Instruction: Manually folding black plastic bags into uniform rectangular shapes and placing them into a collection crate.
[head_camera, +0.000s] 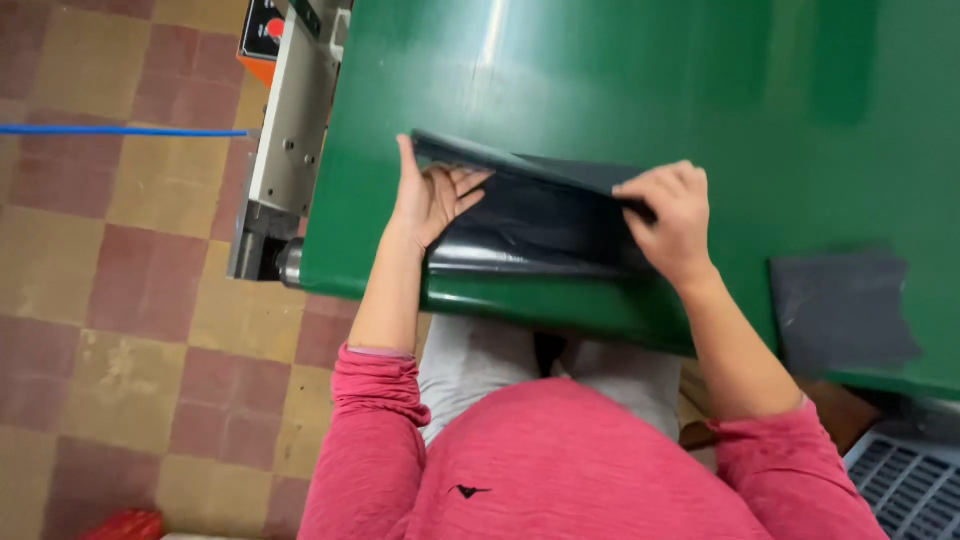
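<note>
Green belt lies open beyond the hands; grey patch right, machine frame left.

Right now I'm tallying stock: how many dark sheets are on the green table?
2: a folded black sheet held by both hands at the near edge, and a grey sheet lying at the right. Layers may hide more.
</note>
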